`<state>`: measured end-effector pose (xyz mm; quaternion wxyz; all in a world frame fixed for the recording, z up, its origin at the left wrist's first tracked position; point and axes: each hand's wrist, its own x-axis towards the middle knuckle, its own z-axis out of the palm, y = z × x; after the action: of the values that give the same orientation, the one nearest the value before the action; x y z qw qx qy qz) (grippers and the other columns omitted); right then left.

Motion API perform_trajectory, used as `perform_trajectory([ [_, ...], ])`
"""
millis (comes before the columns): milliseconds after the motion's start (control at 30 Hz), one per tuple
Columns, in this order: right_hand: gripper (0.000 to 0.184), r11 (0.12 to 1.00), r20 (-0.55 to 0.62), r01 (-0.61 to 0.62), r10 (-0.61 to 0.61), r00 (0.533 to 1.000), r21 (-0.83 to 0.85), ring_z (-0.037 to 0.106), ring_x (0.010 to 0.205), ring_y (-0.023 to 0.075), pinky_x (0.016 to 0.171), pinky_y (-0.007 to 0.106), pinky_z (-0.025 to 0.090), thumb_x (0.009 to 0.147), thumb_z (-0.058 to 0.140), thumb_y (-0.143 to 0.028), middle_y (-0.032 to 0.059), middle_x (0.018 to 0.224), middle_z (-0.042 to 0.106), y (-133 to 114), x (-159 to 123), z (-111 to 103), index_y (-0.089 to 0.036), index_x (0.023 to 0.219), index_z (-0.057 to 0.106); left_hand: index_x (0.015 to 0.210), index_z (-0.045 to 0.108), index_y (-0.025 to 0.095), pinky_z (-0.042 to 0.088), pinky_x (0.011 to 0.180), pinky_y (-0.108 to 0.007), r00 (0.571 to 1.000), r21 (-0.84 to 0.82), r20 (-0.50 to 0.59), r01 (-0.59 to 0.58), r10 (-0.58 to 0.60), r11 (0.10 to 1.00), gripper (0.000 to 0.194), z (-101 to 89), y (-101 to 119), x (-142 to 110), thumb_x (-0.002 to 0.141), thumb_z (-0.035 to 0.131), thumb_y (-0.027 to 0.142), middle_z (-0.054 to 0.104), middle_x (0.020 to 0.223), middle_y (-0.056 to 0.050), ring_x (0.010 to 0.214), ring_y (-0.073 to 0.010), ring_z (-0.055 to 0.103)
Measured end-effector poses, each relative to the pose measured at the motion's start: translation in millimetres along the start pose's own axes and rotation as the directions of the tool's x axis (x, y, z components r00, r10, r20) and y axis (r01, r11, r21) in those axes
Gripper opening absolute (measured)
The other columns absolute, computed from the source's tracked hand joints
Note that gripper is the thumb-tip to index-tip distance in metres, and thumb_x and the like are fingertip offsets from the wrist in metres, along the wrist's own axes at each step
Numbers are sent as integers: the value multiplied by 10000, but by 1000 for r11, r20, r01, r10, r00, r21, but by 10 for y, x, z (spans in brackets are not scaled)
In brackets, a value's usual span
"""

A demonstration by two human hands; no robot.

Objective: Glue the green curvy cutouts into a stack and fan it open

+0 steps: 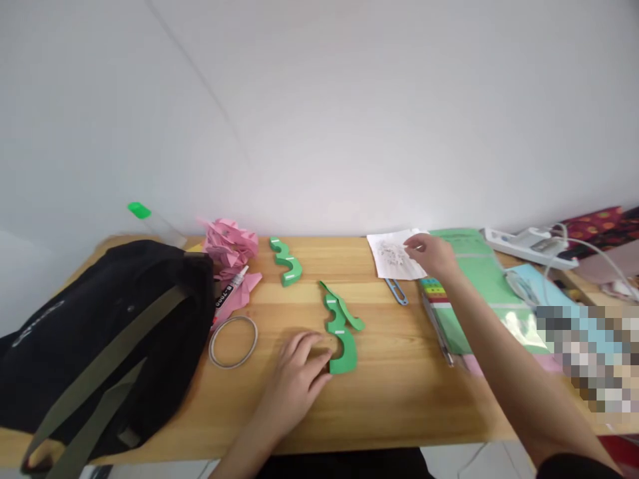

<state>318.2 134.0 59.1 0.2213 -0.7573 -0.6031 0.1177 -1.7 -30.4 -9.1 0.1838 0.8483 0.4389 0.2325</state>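
On the table, a green wavy-edged folded paper piece (343, 361) stands with small white strips on its top edges. My left hand (302, 369) rests beside it, thumb and index finger pinching its near left end. A thin, curled green strip (352, 314) leans across its upper part. My right hand (432, 254) reaches over a white sheet (377, 247) scattered with small dark or shiny bits. Its fingertips are pinched together; whatever they hold is too small to make out. Another green wavy piece (292, 275) stands farther back, also with white strips.
A black bag (114, 332) covers the left side. Near it lie a tape ring (212, 351), a glue tube (230, 291) and crumpled pink paper (232, 243). A blue cutter (397, 291) pokes from under the sheet. At right are a green folder (474, 269), pen (442, 336) and power strip (532, 246).
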Motion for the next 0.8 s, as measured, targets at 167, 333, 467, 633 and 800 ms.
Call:
perform_trajectory([
  [167,226,991,3,37,-37,999,-129,635,751,204,762,346,480,683,529,-84,92,894,705,0,170,-4,-180,745,724,1050,652,198,519,916,-537,999,-4,19,47,-46,999,315,-65,10,6,749,728,140,594,1206,-115,1124,-317,543],
  [333,224,982,1,95,-96,995,-165,636,760,203,729,328,479,766,527,-193,101,951,706,-39,-85,-47,-179,863,728,1110,628,224,497,945,-534,999,-27,22,45,-44,999,336,-142,0,53,785,706,189,584,1222,-105,1145,-303,531],
  [467,214,972,164,234,-231,959,-2,646,679,175,648,291,482,803,535,-299,49,823,725,-148,-498,51,-201,884,707,1146,617,229,481,968,-518,999,-48,34,38,-37,998,322,-144,1,99,828,668,240,573,1241,-102,1166,-291,522],
  [633,195,986,223,132,-106,969,-106,660,695,209,609,298,469,796,549,-307,67,797,729,-88,-703,142,-186,836,697,1144,626,214,482,963,-515,999,-50,34,29,-27,998,283,-155,16,172,868,622,277,567,1250,-111,1173,-292,522],
  [800,315,935,-16,-108,109,994,-339,667,869,280,699,348,478,812,523,-266,167,995,712,238,-443,2,-112,1027,693,1147,623,191,482,958,-528,999,-22,39,-9,10,1000,272,-216,10,311,898,583,293,566,1261,-122,1177,-295,525],
])
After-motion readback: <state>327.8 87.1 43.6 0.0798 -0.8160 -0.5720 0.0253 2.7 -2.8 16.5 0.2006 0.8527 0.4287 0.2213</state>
